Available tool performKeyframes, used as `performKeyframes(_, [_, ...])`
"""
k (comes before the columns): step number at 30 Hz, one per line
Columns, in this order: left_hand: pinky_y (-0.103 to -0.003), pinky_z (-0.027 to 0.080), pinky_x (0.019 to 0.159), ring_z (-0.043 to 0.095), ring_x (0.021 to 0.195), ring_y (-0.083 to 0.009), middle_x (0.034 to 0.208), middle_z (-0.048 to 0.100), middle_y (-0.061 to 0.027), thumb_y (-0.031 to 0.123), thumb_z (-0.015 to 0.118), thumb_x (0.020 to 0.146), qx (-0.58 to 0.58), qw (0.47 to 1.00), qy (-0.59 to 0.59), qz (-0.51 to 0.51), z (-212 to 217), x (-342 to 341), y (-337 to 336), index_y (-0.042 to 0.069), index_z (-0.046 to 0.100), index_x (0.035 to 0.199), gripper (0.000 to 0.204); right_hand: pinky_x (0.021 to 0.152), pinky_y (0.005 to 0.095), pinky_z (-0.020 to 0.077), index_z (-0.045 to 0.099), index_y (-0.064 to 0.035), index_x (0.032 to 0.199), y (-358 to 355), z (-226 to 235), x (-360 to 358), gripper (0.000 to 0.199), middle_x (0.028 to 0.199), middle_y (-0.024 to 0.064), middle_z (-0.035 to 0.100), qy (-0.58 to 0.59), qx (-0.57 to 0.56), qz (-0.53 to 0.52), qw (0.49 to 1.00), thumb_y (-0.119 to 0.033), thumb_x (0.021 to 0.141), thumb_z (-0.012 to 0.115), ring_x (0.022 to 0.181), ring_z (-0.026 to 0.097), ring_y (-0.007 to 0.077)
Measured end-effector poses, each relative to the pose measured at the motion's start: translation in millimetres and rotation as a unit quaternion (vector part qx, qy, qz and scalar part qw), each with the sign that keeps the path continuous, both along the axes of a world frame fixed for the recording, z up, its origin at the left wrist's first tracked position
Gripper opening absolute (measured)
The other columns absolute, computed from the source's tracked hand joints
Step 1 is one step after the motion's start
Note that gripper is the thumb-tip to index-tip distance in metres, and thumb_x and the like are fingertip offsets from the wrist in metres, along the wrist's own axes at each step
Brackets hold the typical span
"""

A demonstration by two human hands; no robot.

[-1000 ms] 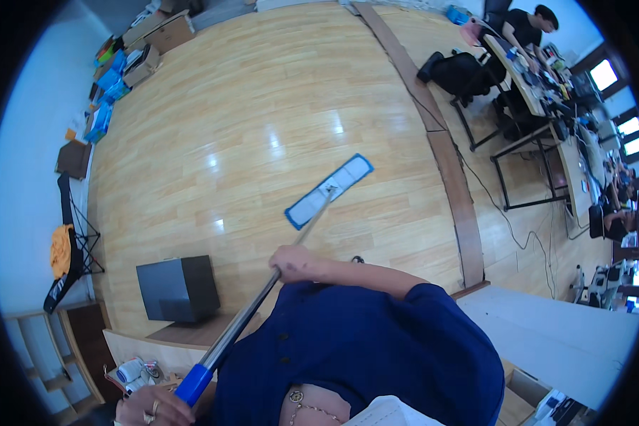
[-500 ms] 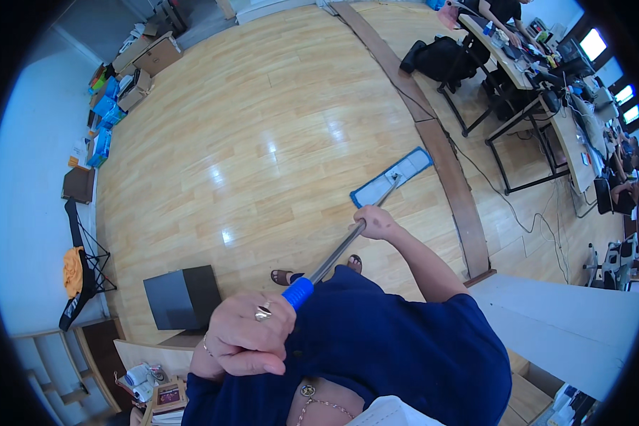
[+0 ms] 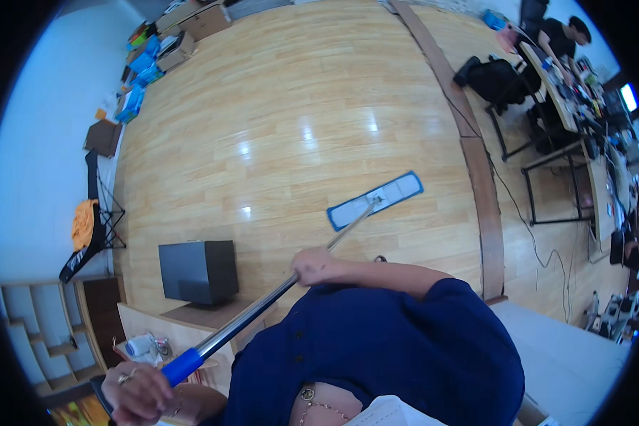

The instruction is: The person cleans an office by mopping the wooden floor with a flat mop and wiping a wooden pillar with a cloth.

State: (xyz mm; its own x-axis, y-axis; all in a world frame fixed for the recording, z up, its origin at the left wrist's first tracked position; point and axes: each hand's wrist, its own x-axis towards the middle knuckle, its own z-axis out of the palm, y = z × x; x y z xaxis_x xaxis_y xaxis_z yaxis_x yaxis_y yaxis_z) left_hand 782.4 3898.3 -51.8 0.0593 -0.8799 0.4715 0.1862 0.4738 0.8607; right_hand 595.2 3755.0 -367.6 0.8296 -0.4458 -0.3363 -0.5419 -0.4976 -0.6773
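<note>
Mid-sweep on the wooden floor (image 3: 277,128): flat mop (image 3: 375,201) laid pad-down well ahead of both hands, its blue-edged head angled across the boards. Right hand (image 3: 312,265) closed around the metal pole (image 3: 263,309) about halfway up; left hand (image 3: 138,390) closed over the blue grip (image 3: 182,366) at the pole's near end, ring visible on one finger. Pole running straight from the lower hand, through the upper one, out to the pad. Black box (image 3: 197,271) standing just left of the pole, between the two hands, on the floor beside a low wooden ledge. Open shelving (image 3: 42,334) further left of the lower hand; orange cloth (image 3: 84,221) draped on a folding rack beyond that. Far to the right of the upper hand, a bench (image 3: 554,92) crowded with gear, a seated person (image 3: 561,35) at it, cables trailing over the floor.

Judged from the stance, a stroke under way with the pad fully out. Next pass likely calls for a firm hold at both points and steady pressure to keep the pad flat, steering shy of the box and cables.
</note>
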Motion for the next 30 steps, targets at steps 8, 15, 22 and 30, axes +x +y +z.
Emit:
performKeyframes(8, [-0.026, 0.047, 0.043, 0.048, 0.034, -0.0118, 0.041, 0.047, -0.0006, 0.021, 0.054, 0.089, -0.057, 0.996, -0.055, 0.037, 20, 54, 64, 0.006, 0.051, 0.053, 0.039, 0.056, 0.0434, 0.0481, 0.065, -0.0115, 0.063, 69, 13, 163, 0.014, 0.067, 0.0123, 0.063, -0.178, -0.008, 0.238, 0.955, -0.02, 0.066, 0.055, 0.068, 0.062, 0.0324])
performKeyframes(15, [-0.026, 0.046, 0.043, 0.047, 0.036, -0.0121, 0.043, 0.046, -0.0013, 0.019, 0.054, 0.087, -0.07, 0.994, -0.071, -0.044, 13, 47, 51, 0.006, 0.051, 0.054, 0.036, 0.055, 0.0446, 0.0478, 0.064, -0.0125, 0.061, 69, 11, 177, 0.012, 0.067, 0.0113, 0.063, -0.213, -0.003, 0.274, 0.938, -0.022, 0.065, 0.057, 0.069, 0.063, 0.0317])
performKeyframes(22, [-0.025, 0.044, 0.043, 0.046, 0.038, -0.0125, 0.046, 0.046, -0.002, 0.016, 0.054, 0.086, -0.104, 0.973, -0.079, -0.19, 4, 7, 1, 0.006, 0.052, 0.055, 0.032, 0.056, 0.0456, 0.0479, 0.062, -0.0113, 0.061, 59, 21, 89, 0.012, 0.065, 0.0128, 0.062, -0.174, -0.009, 0.138, 0.975, -0.022, 0.065, 0.058, 0.068, 0.062, 0.0339])
performKeyframes(30, [-0.025, 0.043, 0.044, 0.044, 0.041, -0.0129, 0.048, 0.045, -0.0029, 0.014, 0.055, 0.084, -0.143, 0.92, -0.082, -0.357, -6, -80, -57, 0.006, 0.053, 0.057, 0.029, 0.058, 0.0449, 0.0479, 0.063, -0.0118, 0.066, 29, 9, -70, 0.013, 0.069, 0.0133, 0.062, -0.054, 0.0, -0.015, 0.998, -0.023, 0.069, 0.057, 0.07, 0.061, 0.0339])
